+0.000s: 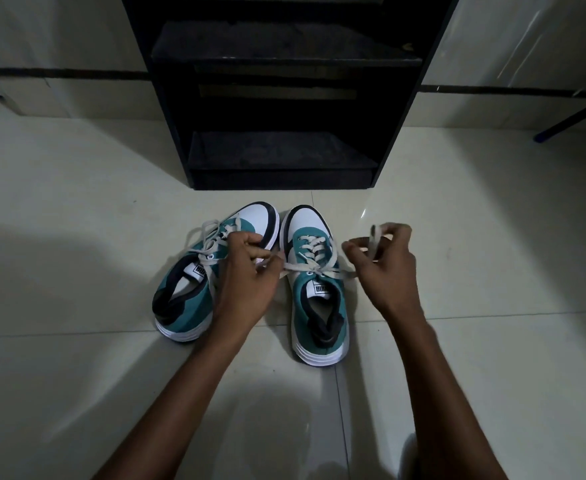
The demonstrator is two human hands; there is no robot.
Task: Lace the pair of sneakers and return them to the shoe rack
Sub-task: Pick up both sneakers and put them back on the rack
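Head view: I look down on both my hands over two sneakers on a tiled floor.
Left hand [246, 271]: fingers curled and pinched on one end of the lace [314, 268], just left of the right sneaker's top eyelets; the hand also covers part of the left sneaker.
Right hand [386, 268]: thumb and fingers closed on the other end of the same lace, whose tip sticks up above my knuckles; the hand sits just right of the shoe.
Lace: pale, stretched sideways between my two hands across the top of the tongue, and crossed down through the eyelets below.
Right sneaker [315, 306]: teal with a white toe and white sole, upright, toe towards the rack.
Left sneaker [194, 289]: same colours, tilted onto its side beside the first, toes nearly touching; its lace lies in loose loops over the upper.
Floor [76, 375]: glossy cream tiles; both shoes stand near the middle, close to the rack's front edge.
Shoe rack [281, 98]: black, open shelves, standing just beyond the toes; I see nothing on the two shelves in view.
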